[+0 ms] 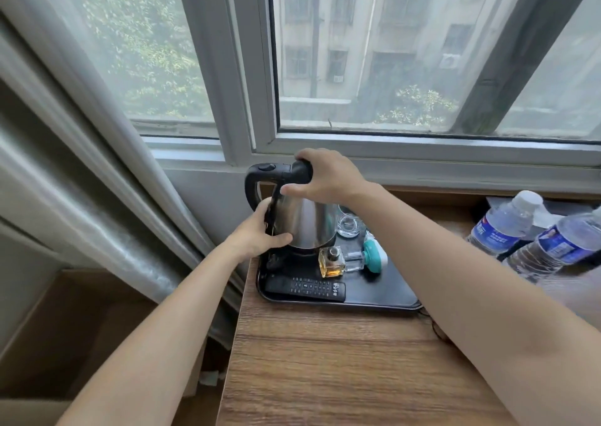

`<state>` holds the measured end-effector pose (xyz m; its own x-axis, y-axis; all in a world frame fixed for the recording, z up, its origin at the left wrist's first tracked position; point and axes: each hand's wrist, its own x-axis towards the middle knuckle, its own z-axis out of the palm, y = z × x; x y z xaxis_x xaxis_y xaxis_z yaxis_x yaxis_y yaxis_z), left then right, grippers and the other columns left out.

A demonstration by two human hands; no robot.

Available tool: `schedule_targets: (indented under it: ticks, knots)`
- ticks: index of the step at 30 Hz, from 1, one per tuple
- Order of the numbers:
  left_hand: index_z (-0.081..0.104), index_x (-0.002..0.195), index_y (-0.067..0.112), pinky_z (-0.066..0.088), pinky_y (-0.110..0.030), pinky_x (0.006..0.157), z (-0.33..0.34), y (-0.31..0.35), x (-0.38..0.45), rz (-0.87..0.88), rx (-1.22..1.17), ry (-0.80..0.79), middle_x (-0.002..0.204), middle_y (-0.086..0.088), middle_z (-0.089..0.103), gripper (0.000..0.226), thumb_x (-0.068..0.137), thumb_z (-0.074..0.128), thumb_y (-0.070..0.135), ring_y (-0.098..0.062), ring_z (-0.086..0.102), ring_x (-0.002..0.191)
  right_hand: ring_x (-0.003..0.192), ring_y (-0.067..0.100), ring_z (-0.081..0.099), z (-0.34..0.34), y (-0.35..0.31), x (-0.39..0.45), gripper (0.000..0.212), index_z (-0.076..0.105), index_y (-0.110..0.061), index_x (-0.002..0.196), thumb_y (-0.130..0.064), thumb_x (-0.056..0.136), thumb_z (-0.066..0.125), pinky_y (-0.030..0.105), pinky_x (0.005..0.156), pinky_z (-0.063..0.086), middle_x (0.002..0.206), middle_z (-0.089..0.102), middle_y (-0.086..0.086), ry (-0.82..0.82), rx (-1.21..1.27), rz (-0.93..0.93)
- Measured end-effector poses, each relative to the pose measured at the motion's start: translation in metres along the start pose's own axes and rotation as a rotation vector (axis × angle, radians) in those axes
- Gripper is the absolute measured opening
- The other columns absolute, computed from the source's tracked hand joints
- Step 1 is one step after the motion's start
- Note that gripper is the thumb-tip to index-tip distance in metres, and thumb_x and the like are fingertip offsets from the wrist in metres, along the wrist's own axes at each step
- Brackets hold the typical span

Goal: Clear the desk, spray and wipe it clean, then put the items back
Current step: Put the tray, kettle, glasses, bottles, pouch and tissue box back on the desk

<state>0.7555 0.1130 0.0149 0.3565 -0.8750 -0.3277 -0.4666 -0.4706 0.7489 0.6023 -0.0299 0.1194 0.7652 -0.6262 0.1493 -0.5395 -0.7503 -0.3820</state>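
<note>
The right arm is hiding the right part of the black tray [328, 305], the kettle [304, 224] is covering most of a glass [348, 225], and the right edge is cutting one water bottle [559, 246] (labels unreadable).

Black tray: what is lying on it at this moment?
On the black tray: kettle, remote, perfume bottle, glass, teal item. The right arm hides the tray's right part.

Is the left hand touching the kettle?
Touching. The head view shows the left hand against the kettle, thumb across the lower steel wall and fingers curled round its left side.
</note>
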Motion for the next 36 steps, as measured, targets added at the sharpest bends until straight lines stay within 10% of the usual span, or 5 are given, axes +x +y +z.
schedule_targets:
  ticks: [15,21,25,36]
  knots:
    - [0.008,0.155,0.05,0.048,-0.058,0.108,0.023,-0.005,-0.011,0.066,0.185,0.221,0.14,-0.01,0.049,0.127,0.064,0.096,0.042,-0.034,0.05,0.132,0.093,0.019,0.059,0.005,-0.003,0.011,0.065,0.057,-0.035,0.109,-0.075,0.061,0.072,0.038,0.079,0.052,0.098,0.063,-0.009,-0.108,-0.063,-0.035]
    - [0.037,0.161,0.026,0.035,-0.036,0.118,0.019,-0.006,-0.015,0.122,0.013,0.371,0.157,-0.002,0.045,0.092,0.083,0.086,0.024,-0.02,0.042,0.148,0.084,0.024,0.053,0.013,-0.016,0.009,0.069,0.045,-0.026,0.098,-0.085,0.067,0.06,0.036,0.071,0.042,0.097,0.053,0.001,-0.008,-0.208,0.14]
    - [0.009,0.166,0.034,0.039,-0.048,0.121,0.027,0.008,-0.016,0.107,0.002,0.178,0.166,0.003,0.038,0.131,0.065,0.091,0.051,-0.02,0.034,0.154,0.086,0.025,0.047,0.014,-0.028,0.011,0.071,0.043,-0.024,0.104,-0.084,0.071,0.058,0.036,0.071,0.038,0.098,0.05,0.004,-0.021,-0.232,0.213]
    - [-0.004,0.163,0.029,0.032,-0.051,0.117,0.07,-0.002,-0.004,-0.011,0.212,0.382,0.153,-0.005,0.049,0.158,0.046,0.096,0.063,-0.031,0.041,0.144,0.085,0.02,0.062,0.003,-0.016,0.012,0.06,0.062,-0.028,0.095,-0.074,0.056,0.069,0.034,0.074,0.053,0.085,0.065,-0.01,-0.024,-0.102,0.147]
